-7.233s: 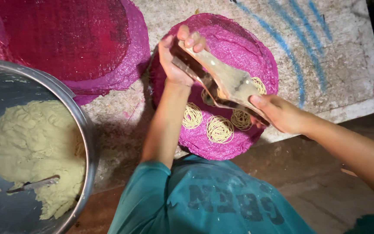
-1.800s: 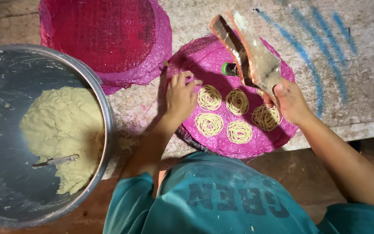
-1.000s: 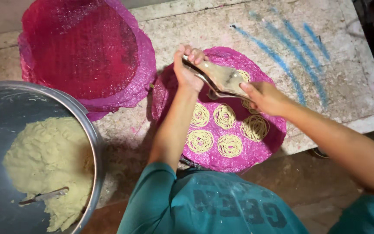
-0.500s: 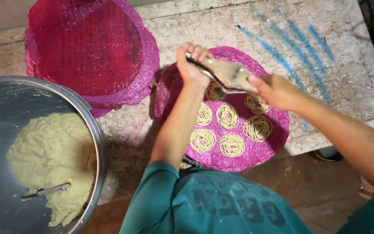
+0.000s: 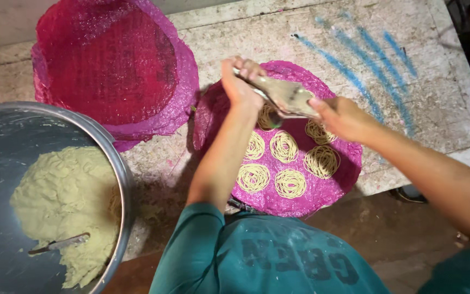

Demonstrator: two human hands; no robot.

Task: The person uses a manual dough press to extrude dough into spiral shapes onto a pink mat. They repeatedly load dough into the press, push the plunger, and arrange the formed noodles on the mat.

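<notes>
Both of my hands grip a dough-smeared metal noodle press [image 5: 285,97] above a round magenta mesh tray [image 5: 338,174]. My left hand [image 5: 240,81] holds the press's far handle end and my right hand [image 5: 339,115] holds the near end. On the tray lie several coiled nests of yellow noodle strands [image 5: 284,146]; the press hangs over the tray's upper middle, covering part of a nest.
A large steel bowl [image 5: 119,179] at the left holds pale yellow dough [image 5: 63,201] with a metal spoon [image 5: 61,244] stuck in it. A stack of magenta mesh trays [image 5: 110,65] lies at the upper left. The worn table [image 5: 409,60] bears blue streaks; its front edge runs at the lower right.
One second ago several nests lay on the tray; now there are more. The press has stayed over the tray's upper part, held in both hands, shifting slightly.
</notes>
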